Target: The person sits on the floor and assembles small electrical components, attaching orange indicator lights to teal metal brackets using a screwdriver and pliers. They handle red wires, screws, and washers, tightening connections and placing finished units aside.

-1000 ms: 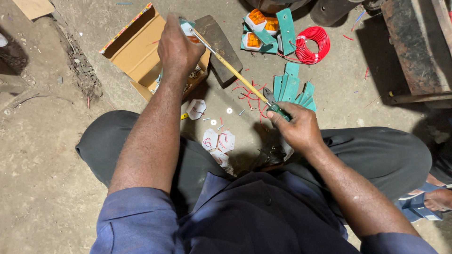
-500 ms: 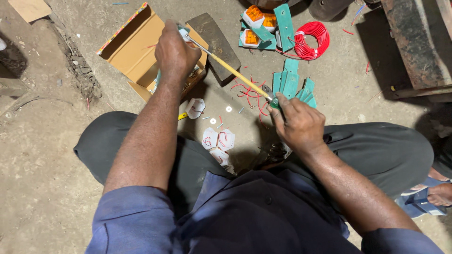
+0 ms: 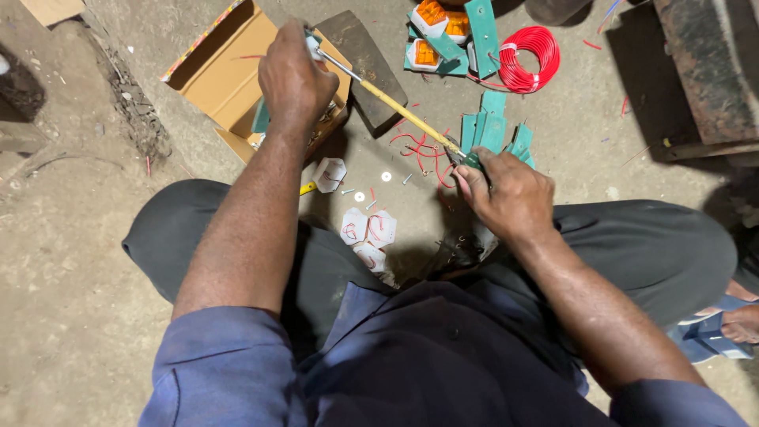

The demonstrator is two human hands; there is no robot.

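Concrete floor, person seated cross-legged; yellow cable (image 3: 403,111) stretched taut between both hands.

Left hand (image 3: 294,79) is fisted around the cable's far end, above the open cardboard box (image 3: 225,79). Right hand (image 3: 506,194), nearer the body than the box, is closed on a small tool biting the cable's near end; tool mostly hidden. Green brackets (image 3: 494,126) and red wire coil (image 3: 530,59) lie right of the box. Risk: the tool slips under tension, nicking the conductor or fingers.
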